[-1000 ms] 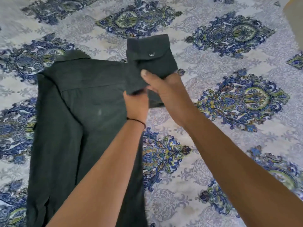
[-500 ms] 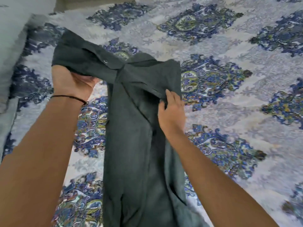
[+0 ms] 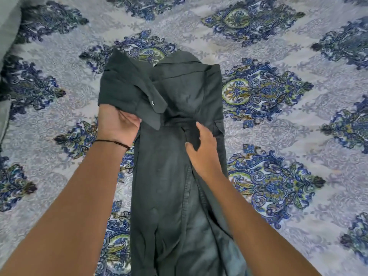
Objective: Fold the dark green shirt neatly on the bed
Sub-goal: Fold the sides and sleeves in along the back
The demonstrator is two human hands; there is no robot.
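The dark green shirt (image 3: pixel 169 176) lies as a long narrow strip down the middle of the bed, collar end far from me. Its sleeve with a buttoned cuff (image 3: pixel 135 90) is lifted over the shirt's upper left. My left hand (image 3: pixel 117 124), a thin dark band on its wrist, grips that sleeve from underneath. My right hand (image 3: pixel 203 148) rests on the shirt's upper middle, its fingers pinching a dark fold of cloth.
The bed (image 3: pixel 278 124) is covered by a pale sheet with blue and green ornamental medallions. A grey-green cushion or cover (image 3: pixel 8 26) shows at the far left edge.
The sleeve was carried from the right side across to the left, then lowered toward the shirt's upper left. The shirt body now lies narrower. The view shifted.
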